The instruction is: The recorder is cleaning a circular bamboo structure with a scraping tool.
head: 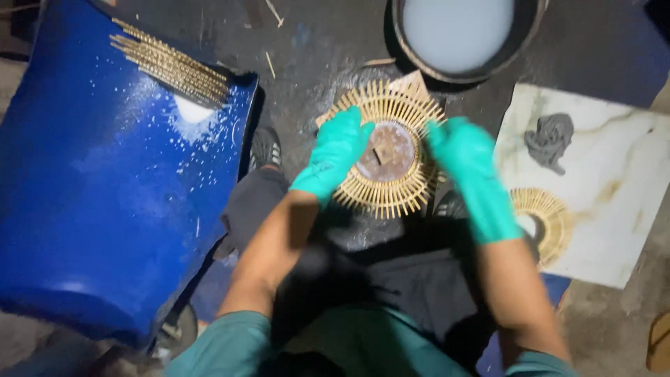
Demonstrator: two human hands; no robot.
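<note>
- At the bottom of the head view, we look down on a seated person in teal sleeves and dark trousers, forearms stretched forward over the knees.
- Just beyond the knees, we see the left hand in a green rubber glove, its fingers clasped over the left rim of a round sunburst disc made of thin bamboo-coloured sticks fanned around a brownish centre.
- The right hand, gloved the same, sits at the disc's right rim; it is blurred, and we cannot tell whether its fingers grip the sticks or only touch them.
- The disc is held flat above a dark, dusty floor, between the two hands, with a sandalled foot just to its left.
- To the right, we note a pale marble-patterned slab lying on the floor; a second, smaller stick disc rests on its near left edge and a lump of grey clay-like paste sits farther up.
- To the left, a big blue plastic drum, speckled white, lies on its side, with a bundle of loose sticks across its far end.
- Farthest off, at the top edge, a dark round basin holds a milky white liquid.
</note>
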